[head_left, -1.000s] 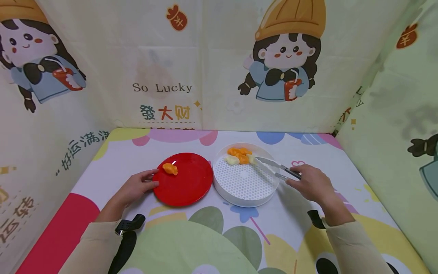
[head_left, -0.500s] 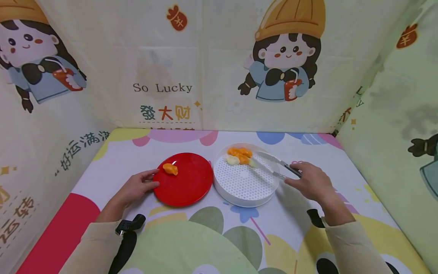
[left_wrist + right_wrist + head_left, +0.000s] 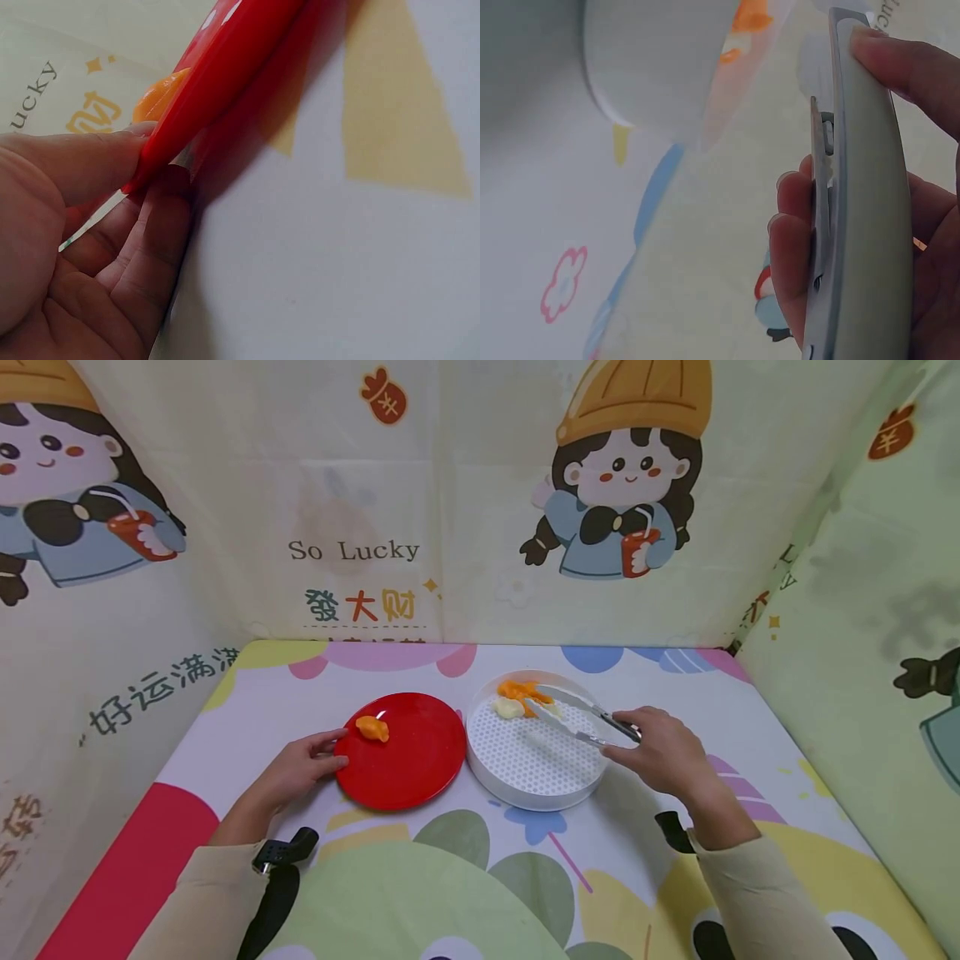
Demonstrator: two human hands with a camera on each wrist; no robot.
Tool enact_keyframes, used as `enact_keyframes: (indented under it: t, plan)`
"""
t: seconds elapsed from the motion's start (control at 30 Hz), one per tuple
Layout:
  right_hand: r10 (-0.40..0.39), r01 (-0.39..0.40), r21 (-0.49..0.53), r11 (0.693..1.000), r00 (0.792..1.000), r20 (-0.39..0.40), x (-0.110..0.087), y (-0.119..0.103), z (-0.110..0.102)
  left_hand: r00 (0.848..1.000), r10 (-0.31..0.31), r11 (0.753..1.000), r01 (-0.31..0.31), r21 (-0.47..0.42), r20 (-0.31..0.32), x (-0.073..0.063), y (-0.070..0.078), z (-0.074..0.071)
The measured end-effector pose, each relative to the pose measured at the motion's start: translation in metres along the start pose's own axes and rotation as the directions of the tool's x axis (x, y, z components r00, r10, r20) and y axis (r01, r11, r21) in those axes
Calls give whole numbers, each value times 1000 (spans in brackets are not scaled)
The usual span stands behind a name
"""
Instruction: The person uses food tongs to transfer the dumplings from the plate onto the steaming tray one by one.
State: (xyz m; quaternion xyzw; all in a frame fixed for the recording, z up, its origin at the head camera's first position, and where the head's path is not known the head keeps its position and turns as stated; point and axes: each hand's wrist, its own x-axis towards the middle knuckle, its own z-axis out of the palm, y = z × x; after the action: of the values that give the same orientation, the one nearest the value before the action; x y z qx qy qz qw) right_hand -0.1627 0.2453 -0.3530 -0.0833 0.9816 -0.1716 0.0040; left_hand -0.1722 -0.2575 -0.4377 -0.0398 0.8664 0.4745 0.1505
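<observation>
My left hand (image 3: 306, 766) pinches the left rim of a red plate (image 3: 412, 768), thumb above and fingers beneath in the left wrist view. An orange dumpling-like piece (image 3: 372, 728) lies on that plate near its upper left. My right hand (image 3: 663, 756) holds metal tongs (image 3: 592, 714), gripped along their pale handle (image 3: 870, 195) in the right wrist view. The tongs' tips are spread over several orange pieces (image 3: 517, 691) at the back of a white perforated tray (image 3: 536, 768). A cream piece (image 3: 508, 707) lies beside them; another pale piece is partly covered by the tongs.
The plate and tray stand side by side on a cartoon-printed tablecloth (image 3: 360, 893). A printed cloth backdrop (image 3: 480, 510) rises behind the table and along both sides.
The right hand has moved left with the tongs, whose tips now reach over the orange pieces instead of the pale piece at the right. My left hand stays on the plate rim.
</observation>
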Motion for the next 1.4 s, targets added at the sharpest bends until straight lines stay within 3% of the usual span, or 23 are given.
enact_keyframes:
  t: [0.37, 0.9, 1.4]
  plan:
    - [-67, 68, 23, 997, 998, -19, 9, -34, 11, 1000, -14, 1000, 14, 5, 3, 2, -1, -1]
    - [-129, 125, 54, 991, 988, 80, 22, -85, 33, 1000, -2, 1000, 2, 8, 3, 1, 0, -2]
    - [-158, 154, 45, 987, 979, 126, 37, -125, 56, 1000, -2, 1000, 2, 15, 4, -3, 2, -1]
